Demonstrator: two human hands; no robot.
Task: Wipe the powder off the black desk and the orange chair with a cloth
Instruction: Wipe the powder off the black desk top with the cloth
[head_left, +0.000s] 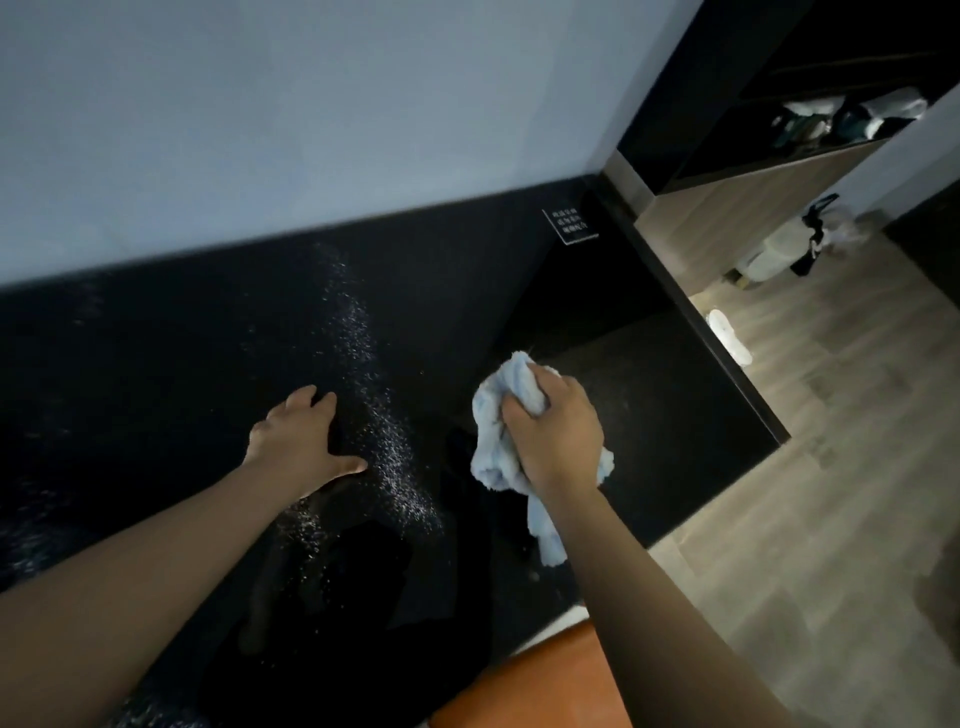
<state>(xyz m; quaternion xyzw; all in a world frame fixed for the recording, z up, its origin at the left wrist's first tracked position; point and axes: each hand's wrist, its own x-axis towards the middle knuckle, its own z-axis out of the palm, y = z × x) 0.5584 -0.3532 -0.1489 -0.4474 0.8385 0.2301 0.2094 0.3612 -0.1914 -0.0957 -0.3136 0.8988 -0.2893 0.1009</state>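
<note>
Cloth (491, 415), pale blue, is bunched in the right hand (556, 436), fingers curled round it, ctr-right of frame; prob. soft, light, floppy, so best kept wadded. Left hand (301, 441) lies spread flat on the desk (156, 389), just left of the powder (384, 431) streak at ctr. Wall (311, 130) close behind, desk edge at right, chair (540, 680) at bottom: sweep room seems mostly sideways.

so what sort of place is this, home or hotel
Likely a hotel or rental bedroom, though I can't be sure: a built-in black desk runs along the wall with a small printed notice at its back corner, an open wardrobe shelf holds piled belongings, and the floor is wood-look planks.
</note>
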